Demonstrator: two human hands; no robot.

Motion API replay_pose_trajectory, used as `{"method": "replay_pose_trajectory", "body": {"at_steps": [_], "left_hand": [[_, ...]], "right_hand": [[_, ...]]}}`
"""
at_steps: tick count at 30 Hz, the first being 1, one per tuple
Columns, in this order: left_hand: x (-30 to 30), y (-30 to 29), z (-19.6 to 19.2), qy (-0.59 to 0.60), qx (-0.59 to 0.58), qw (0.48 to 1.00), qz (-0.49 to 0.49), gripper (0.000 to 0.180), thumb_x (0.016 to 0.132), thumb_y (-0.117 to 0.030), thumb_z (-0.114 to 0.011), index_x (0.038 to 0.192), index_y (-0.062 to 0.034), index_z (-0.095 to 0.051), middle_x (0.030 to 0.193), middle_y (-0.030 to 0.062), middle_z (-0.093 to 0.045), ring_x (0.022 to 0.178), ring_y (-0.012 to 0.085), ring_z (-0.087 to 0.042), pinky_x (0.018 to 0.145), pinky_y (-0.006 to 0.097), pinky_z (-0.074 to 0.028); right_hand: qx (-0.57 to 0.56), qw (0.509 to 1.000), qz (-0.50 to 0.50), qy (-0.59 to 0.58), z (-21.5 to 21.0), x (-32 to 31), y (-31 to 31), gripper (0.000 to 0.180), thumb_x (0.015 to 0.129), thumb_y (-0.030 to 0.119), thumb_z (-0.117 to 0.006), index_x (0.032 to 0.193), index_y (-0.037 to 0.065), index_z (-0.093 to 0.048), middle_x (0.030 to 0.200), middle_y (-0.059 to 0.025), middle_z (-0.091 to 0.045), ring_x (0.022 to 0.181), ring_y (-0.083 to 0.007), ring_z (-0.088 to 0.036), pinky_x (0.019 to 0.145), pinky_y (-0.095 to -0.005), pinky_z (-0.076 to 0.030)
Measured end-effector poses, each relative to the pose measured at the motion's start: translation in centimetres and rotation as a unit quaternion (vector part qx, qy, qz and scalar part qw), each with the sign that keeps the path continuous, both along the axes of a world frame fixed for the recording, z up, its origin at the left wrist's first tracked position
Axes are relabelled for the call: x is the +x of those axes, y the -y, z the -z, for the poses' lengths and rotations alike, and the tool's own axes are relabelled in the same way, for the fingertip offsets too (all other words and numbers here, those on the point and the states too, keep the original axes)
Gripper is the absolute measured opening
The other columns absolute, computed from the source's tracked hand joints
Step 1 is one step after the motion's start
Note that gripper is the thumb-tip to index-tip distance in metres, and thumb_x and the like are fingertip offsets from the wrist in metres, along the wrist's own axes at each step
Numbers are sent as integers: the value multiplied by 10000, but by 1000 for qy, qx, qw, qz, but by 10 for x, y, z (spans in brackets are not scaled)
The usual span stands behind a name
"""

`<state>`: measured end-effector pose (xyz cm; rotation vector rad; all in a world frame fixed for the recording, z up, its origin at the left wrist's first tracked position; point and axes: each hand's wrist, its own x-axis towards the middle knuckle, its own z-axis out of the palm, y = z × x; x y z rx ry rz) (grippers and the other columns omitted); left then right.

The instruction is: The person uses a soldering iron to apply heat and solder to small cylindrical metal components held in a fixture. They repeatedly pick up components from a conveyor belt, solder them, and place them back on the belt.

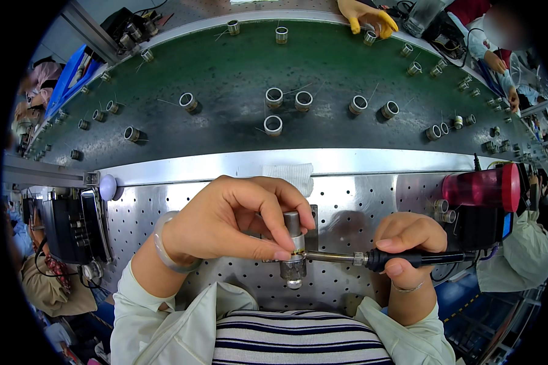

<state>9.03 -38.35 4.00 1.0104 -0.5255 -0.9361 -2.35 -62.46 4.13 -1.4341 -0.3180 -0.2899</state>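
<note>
Head view: left hand (237, 219) pinches a small metal cylinder (294, 243) upright above the perforated counter (347, 194), steadying it so the soldering iron (371, 259), gripped pen-like in the closed right hand (408, 243), meets its side.

green conveyor belt (237, 73) beyond the fingers, dotted with short metal rings (273, 125) | folded white cloth (296, 174) just above them | translucent red cylinder (481, 187) right
</note>
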Motion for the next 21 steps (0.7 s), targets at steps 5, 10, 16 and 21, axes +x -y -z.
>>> {"method": "replay_pose_trajectory", "body": {"at_steps": [5,10,16,21], "left_hand": [[-1,0,-1,1,7,1000,4,157,642,63,-770,730,-38,-689,1013,212,-620,950,247,-594,838,314,-458],[-1,1,-1,8,8,1000,7,148,641,53,-774,718,-41,-689,1018,213,-619,943,240,-595,834,305,-458],[0,1,0,17,7,1000,8,144,642,46,-778,719,-41,-692,1018,214,-619,928,237,-600,819,295,-463],[-1,1,-3,-11,20,1000,1,133,652,47,-771,735,-22,-692,1007,221,-623,923,237,-602,806,293,-467]], "right_hand": [[-18,1000,0,15,-1,0,1,196,649,-13,-740,809,-39,-631,600,-100,-586,475,-196,-543,475,-280,-430],[-35,999,4,40,-3,1,2,199,637,-15,-749,794,-39,-631,600,-103,-587,474,-203,-550,474,-286,-439],[-37,998,1,46,-2,1,3,201,635,-10,-756,789,-41,-631,604,-109,-591,474,-208,-554,471,-288,-445],[-29,998,-9,47,-1,1,4,199,642,-13,-753,795,-43,-631,606,-109,-593,472,-207,-553,467,-286,-443]]}}
